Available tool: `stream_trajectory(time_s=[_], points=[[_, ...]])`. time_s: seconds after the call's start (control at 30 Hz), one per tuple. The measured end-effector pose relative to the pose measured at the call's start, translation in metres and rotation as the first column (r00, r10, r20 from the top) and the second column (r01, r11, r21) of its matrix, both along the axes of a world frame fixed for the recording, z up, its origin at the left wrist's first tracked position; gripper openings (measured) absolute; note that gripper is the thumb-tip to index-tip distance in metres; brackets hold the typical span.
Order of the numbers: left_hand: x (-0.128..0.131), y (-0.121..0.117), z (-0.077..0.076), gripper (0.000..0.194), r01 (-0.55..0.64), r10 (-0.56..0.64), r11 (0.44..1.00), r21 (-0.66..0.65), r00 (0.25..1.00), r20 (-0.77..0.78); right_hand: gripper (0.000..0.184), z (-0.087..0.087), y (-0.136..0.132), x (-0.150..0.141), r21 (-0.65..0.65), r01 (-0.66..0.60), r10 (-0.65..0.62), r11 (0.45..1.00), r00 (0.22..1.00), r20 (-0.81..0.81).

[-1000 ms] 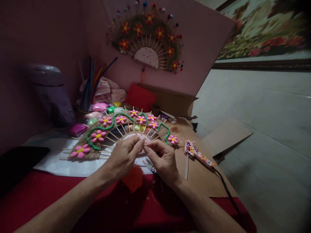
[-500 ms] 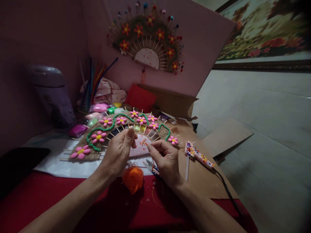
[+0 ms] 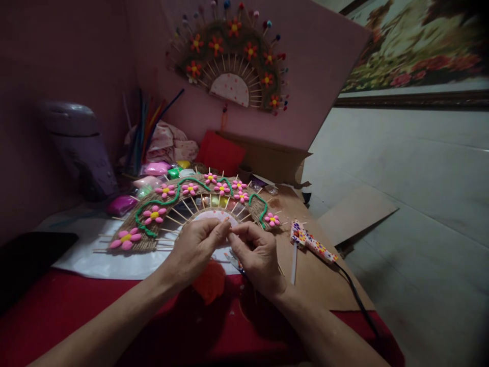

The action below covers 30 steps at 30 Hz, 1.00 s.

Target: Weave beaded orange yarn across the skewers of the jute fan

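Note:
My left hand [image 3: 198,244] and my right hand [image 3: 259,255] meet over the front of a craft fan [image 3: 132,224]. Both hands are closed in a pinch, fingertips almost touching. Between them is a short bit of orange yarn [image 3: 226,219], mostly hidden by the fingers. Below sits a ball of orange yarn [image 3: 208,283], partly covered by my left hand's shadow. Small cutters [image 3: 234,261] lie beside the ball, their handles behind my right hand. The fan has sticks, twine, a green wavy cord and pink flowers with yellow centres; its pale half-round base is partly behind my hands.
At right a flower-patterned glue gun [image 3: 311,243] with a black cord lies on cardboard [image 3: 321,285]. Bags of coloured clay [image 3: 157,168], pipe cleaners [image 3: 147,127] and a purple flask [image 3: 80,148] stand behind on the left. A finished fan [image 3: 233,66] hangs on the wall.
My left hand has moved right and slightly down, and its thumb and finger now meet my right hand's fingertips. The orange yarn strand that showed between the hands is now mostly covered.

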<state>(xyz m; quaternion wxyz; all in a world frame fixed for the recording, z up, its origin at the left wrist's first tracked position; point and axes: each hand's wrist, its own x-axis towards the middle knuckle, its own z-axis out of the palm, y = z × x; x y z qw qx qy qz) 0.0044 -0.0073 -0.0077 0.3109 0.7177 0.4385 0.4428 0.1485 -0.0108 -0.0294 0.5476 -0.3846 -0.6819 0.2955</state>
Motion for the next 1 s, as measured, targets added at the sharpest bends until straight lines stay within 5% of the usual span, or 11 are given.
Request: stream_trajectory(time_s=[0.33,0.77,1.0], points=[[0.0,-0.003,0.002,0.02,-0.018,0.017,1.0,0.024,0.999,0.037,0.013,-0.001,0.0,0.0,0.023,0.022,-0.023,0.999,0.999,0.022],[0.002,-0.006,0.003,0.04,-0.054,0.058,0.998,-0.034,0.991,0.12,0.014,-0.004,-0.003,0.001,0.021,0.026,-0.026,0.999,0.999,-0.025],[-0.008,-0.003,0.007,0.044,-0.32,0.31,0.947,-0.022,0.896,0.317,0.013,-0.004,-0.006,0.004,0.01,0.035,-0.034,0.999,0.997,-0.07]])
